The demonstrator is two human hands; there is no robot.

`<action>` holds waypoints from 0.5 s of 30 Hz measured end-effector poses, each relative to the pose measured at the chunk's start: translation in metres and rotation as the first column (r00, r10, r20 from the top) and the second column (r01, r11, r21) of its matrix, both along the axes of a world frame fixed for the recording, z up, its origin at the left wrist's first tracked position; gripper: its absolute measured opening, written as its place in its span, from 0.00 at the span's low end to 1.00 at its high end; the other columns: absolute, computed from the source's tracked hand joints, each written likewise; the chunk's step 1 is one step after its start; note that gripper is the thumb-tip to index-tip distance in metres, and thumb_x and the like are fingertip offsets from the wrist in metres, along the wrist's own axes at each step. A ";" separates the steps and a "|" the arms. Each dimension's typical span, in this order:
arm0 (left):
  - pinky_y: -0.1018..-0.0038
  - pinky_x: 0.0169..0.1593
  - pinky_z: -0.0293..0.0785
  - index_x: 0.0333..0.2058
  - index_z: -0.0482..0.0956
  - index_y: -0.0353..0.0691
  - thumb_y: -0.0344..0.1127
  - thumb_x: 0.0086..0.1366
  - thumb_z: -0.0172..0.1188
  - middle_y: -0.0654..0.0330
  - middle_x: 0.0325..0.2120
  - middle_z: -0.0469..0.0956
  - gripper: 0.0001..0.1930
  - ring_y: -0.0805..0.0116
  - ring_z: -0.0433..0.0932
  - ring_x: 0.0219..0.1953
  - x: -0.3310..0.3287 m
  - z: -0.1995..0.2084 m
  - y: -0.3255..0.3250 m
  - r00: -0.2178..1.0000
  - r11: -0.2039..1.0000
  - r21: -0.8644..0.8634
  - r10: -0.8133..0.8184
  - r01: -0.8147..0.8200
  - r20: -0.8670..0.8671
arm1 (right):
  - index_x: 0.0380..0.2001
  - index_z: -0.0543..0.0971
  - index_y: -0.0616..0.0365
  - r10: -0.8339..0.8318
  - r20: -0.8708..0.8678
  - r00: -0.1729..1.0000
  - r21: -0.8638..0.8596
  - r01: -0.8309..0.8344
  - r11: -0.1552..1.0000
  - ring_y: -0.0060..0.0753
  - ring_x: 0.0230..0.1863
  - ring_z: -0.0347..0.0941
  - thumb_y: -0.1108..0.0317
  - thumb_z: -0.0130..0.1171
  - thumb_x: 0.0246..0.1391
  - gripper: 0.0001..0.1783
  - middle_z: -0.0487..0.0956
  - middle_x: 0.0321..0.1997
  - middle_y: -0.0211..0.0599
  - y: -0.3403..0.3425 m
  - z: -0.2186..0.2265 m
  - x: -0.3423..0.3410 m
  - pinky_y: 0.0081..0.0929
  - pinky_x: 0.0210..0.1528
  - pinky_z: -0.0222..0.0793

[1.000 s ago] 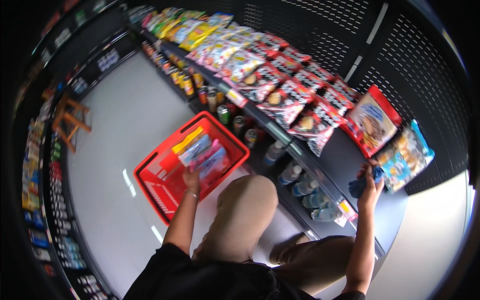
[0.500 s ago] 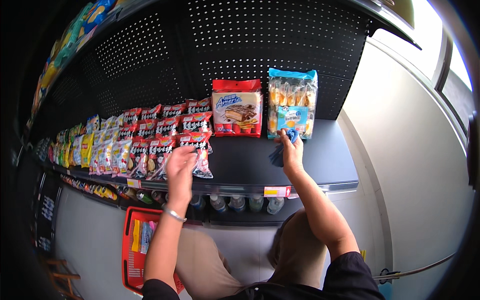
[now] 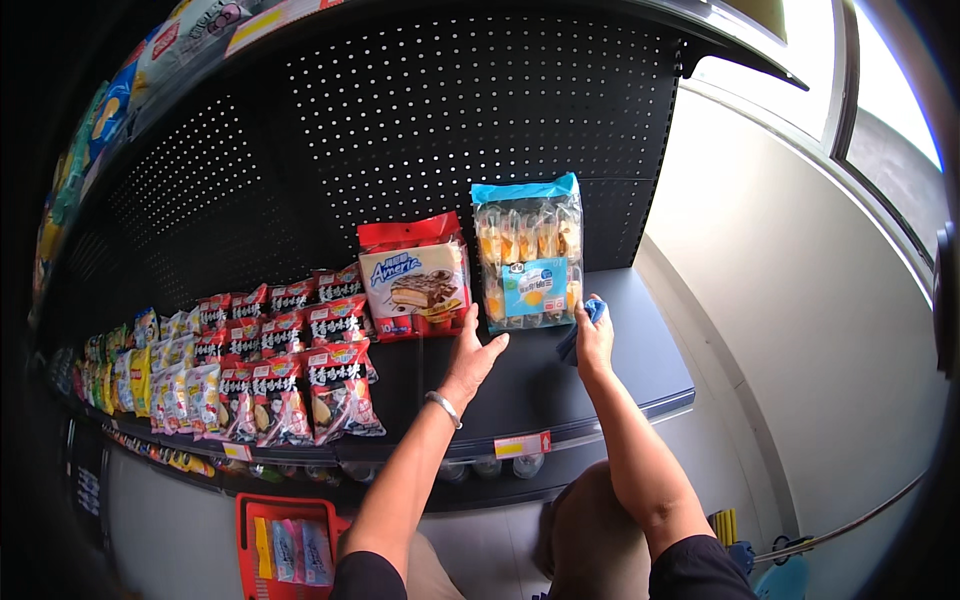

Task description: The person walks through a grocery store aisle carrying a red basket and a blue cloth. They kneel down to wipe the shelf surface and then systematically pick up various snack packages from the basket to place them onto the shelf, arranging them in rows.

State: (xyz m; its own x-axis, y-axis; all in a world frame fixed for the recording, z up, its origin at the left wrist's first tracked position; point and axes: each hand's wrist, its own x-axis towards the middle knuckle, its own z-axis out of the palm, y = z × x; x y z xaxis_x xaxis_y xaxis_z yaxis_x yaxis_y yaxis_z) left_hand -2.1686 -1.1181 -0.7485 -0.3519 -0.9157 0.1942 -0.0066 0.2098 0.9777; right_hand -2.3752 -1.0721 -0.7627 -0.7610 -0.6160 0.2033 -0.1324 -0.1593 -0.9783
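My left hand (image 3: 472,362), with a silver bangle on its wrist, has its fingers stretched out and the thumb apart. Its fingertips are at the lower right corner of a red-topped bag of chocolate-coated cakes (image 3: 414,282); whether they touch it I cannot tell. A blue cloth (image 3: 597,310) is bunched in my right hand (image 3: 595,345), and part of it hangs down toward the shelf. That hand is beside the lower right corner of a clear, blue-topped bag of individually wrapped pastries (image 3: 527,240). Both bags stand upright, side by side, against the perforated back panel.
Rows of red and black snack bags (image 3: 340,390) fill the dark shelf (image 3: 450,400) on the left, with paler snack bags (image 3: 172,392) beyond. Bottles (image 3: 528,465) stand on the level below. On the floor, a red basket (image 3: 243,545) holds several packets. A white wall (image 3: 790,300) borders the right.
My left hand has moved right, from in front of the snack bags to the red cake bag. My right hand is lower beside the pastry bag, still with the cloth. The view has shifted.
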 end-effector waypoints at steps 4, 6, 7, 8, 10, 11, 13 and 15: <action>0.68 0.69 0.48 0.68 0.45 0.29 0.33 0.57 0.66 0.41 0.66 0.55 0.47 0.57 0.53 0.69 -0.019 -0.005 -0.016 0.998 0.999 -0.011 -0.047 0.047 -0.048 | 0.61 0.65 0.65 0.058 0.018 0.998 -0.046 -0.058 0.997 0.31 0.51 0.72 0.59 0.60 0.59 0.32 0.77 0.51 0.43 -0.014 -0.022 -0.016 0.27 0.57 0.65; 0.68 0.69 0.48 0.68 0.44 0.28 0.33 0.57 0.66 0.42 0.65 0.57 0.47 0.57 0.54 0.68 -0.025 -0.009 -0.020 0.995 0.998 -0.015 -0.061 0.060 -0.084 | 0.64 0.62 0.66 0.187 0.082 0.979 -0.095 -0.179 0.979 0.31 0.55 0.70 0.60 0.59 0.60 0.34 0.75 0.54 0.43 -0.016 -0.027 -0.018 0.25 0.60 0.62; 0.68 0.69 0.48 0.68 0.44 0.27 0.33 0.57 0.66 0.42 0.65 0.57 0.48 0.57 0.55 0.68 -0.025 -0.013 -0.023 0.993 0.998 -0.013 -0.056 0.055 -0.108 | 0.65 0.60 0.66 0.215 0.047 0.976 -0.070 -0.211 0.975 0.30 0.57 0.68 0.61 0.58 0.61 0.34 0.73 0.56 0.41 -0.018 -0.028 -0.016 0.25 0.61 0.60; 0.68 0.69 0.48 0.67 0.44 0.27 0.33 0.57 0.66 0.42 0.64 0.58 0.48 0.57 0.56 0.68 -0.026 -0.017 -0.026 0.990 0.999 -0.011 -0.052 0.051 -0.132 | 0.66 0.59 0.66 0.242 0.012 0.970 -0.043 -0.242 0.969 0.29 0.58 0.67 0.62 0.57 0.62 0.34 0.71 0.57 0.39 -0.018 -0.028 -0.015 0.26 0.62 0.59; 0.68 0.67 0.54 0.67 0.46 0.26 0.35 0.56 0.67 0.42 0.62 0.61 0.48 0.56 0.60 0.65 -0.025 -0.023 -0.035 0.993 1.000 -0.020 0.001 -0.004 -0.120 | 0.65 0.60 0.65 0.175 -0.056 0.983 0.040 -0.173 0.984 0.32 0.60 0.66 0.60 0.57 0.61 0.35 0.71 0.58 0.44 -0.018 -0.028 -0.015 0.27 0.63 0.59; 0.67 0.65 0.57 0.66 0.49 0.28 0.35 0.55 0.68 0.42 0.60 0.64 0.47 0.55 0.63 0.63 -0.024 -0.027 -0.038 0.994 0.999 -0.024 0.046 -0.049 -0.101 | 0.65 0.61 0.64 0.132 -0.096 0.987 0.062 -0.126 0.990 0.34 0.61 0.66 0.57 0.58 0.60 0.35 0.71 0.59 0.48 -0.018 -0.028 -0.016 0.28 0.63 0.59; 0.65 0.62 0.63 0.64 0.56 0.30 0.36 0.53 0.69 0.43 0.55 0.67 0.43 0.53 0.67 0.59 -0.020 -0.024 -0.037 0.996 0.994 -0.062 0.092 -0.091 0.003 | 0.63 0.64 0.62 0.020 -0.346 0.938 0.199 0.053 0.979 0.37 0.57 0.71 0.57 0.59 0.58 0.34 0.75 0.55 0.53 -0.011 -0.021 -0.012 0.31 0.59 0.64; 0.63 0.57 0.68 0.60 0.64 0.34 0.37 0.51 0.70 0.44 0.50 0.70 0.38 0.52 0.71 0.53 -0.021 -0.022 -0.031 0.983 0.988 -0.135 0.093 -0.071 0.160 | 0.61 0.67 0.63 0.137 -0.200 0.970 0.220 -0.092 0.971 0.37 0.53 0.74 0.59 0.59 0.58 0.31 0.77 0.51 0.51 0.001 -0.013 -0.021 0.31 0.56 0.66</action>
